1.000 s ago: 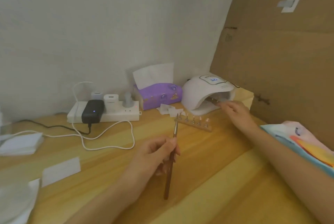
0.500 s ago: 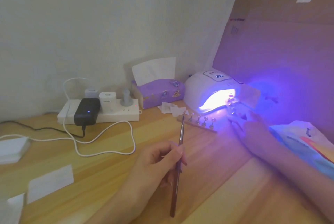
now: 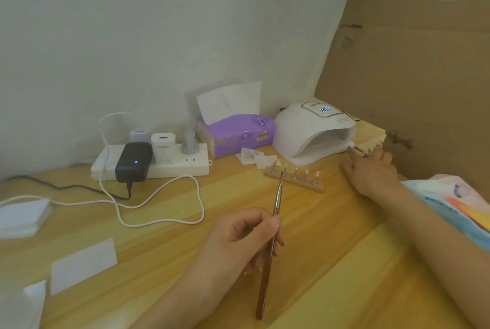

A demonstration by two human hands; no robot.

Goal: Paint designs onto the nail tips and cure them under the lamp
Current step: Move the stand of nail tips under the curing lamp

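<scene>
The nail-tip strip [image 3: 367, 153] is now outside the curing lamp [image 3: 313, 129], just right of its mouth. The violet light of half a second ago is off, so I judge this cure is finished. The strip's long axis runs sideways, with one end toward the mouth. The right hand [image 3: 371, 173] pinches it. The left hand [image 3: 238, 241] grips the liner brush [image 3: 275, 209], whose bristles point away toward the wooden stand [image 3: 294, 181] of five tips.

Thin brown-handled paint brush [image 3: 275, 204]: pinched in left hand [image 3: 238, 243], bristle end tilted up and away. White domed curing lamp [image 3: 313, 129]: unlit, display on, mouth just beyond right hand [image 3: 371, 172]. Short strip of pink nail tips [image 3: 371, 149]: at right fingertips, grip unclear. Wooden bar stand of five upright nail tips [image 3: 294, 178]: on worktop between hands.
</scene>
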